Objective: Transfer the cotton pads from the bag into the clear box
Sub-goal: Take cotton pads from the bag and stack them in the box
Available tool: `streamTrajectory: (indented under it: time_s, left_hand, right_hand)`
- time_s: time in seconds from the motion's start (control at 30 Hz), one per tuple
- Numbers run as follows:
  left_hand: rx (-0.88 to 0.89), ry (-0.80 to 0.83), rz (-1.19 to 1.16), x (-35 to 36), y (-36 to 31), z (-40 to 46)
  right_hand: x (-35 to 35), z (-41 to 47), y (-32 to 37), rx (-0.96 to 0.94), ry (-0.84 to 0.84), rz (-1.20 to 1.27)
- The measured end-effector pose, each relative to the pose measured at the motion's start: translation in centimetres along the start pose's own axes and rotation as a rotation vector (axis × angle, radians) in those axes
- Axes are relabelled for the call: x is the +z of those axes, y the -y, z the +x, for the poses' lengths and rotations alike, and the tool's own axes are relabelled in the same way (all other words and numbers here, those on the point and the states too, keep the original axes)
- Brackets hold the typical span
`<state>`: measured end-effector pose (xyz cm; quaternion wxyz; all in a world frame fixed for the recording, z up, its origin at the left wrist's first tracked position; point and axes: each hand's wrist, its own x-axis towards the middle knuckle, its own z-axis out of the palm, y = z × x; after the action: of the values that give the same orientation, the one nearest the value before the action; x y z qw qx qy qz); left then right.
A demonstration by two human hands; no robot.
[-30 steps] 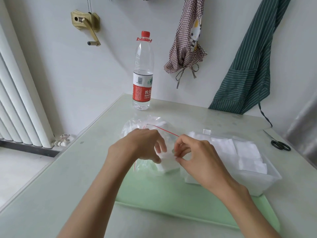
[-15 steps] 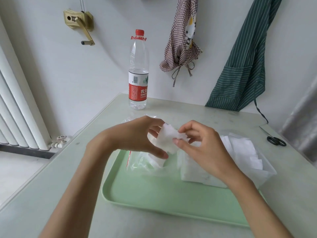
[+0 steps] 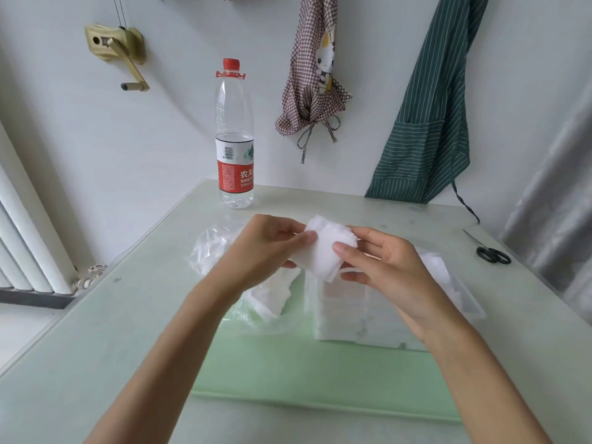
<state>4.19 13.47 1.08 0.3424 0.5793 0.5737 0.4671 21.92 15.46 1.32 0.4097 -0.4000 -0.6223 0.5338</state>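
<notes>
The green tray [image 3: 320,373] carries the clear box [image 3: 368,328], partly filled with white pads, and at its 9 o'clock the crumpled bag [image 3: 211,251]. Above both, the left hand [image 3: 259,251] and right hand [image 3: 384,267] pinch a fluffy white stack of cotton pads [image 3: 326,251] from opposite sides. Compared with half a second ago, the stack sits higher and clear of the bag.

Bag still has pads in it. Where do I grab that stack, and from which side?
Pinch the stack of pads at its near right edge, coming from the right. The bag lies flat on the tray and seems to open toward the box, so that edge looks exposed. Both hands are busy with a pad bundle.
</notes>
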Motion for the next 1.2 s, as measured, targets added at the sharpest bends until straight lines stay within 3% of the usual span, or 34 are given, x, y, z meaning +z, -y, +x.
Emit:
streamTrajectory:
  time_s: [0.17,0.33,0.43,0.57,0.73,1.0,1.2]
  left_hand:
    - [0.150,-0.201,0.130,2.6,0.1,-0.1]
    - [0.036,-0.013,-0.130,5.0,-1.9,0.1]
    - [0.025,0.049,-0.164,6.5,-2.9,0.9]
    - [0.114,0.023,-0.065,8.1,-3.7,2.7]
    - [0.156,0.240,0.118,10.0,-4.7,4.6]
    - [0.151,0.272,0.469,14.1,-3.2,4.5]
    - [0.120,0.315,0.606,13.8,-3.2,4.2]
  right_hand:
    - [-0.2,0.3,-0.1,-0.155,-0.160,-0.097]
    - [-2.7,0.2,0.6,-0.211,-0.292,-0.005]
    - [-4.8,-0.1,0.7,-0.194,-0.330,-0.036]
    - [-8.3,-0.6,1.1,-0.108,-0.217,-0.148]
    - [-12.0,-1.3,1.3,-0.071,-0.049,-0.330]
    - [-14.7,-0.9,-1.0,0.008,-0.028,-0.612]
    - [-13.9,0.0,-1.9,-0.052,-0.040,-0.768]
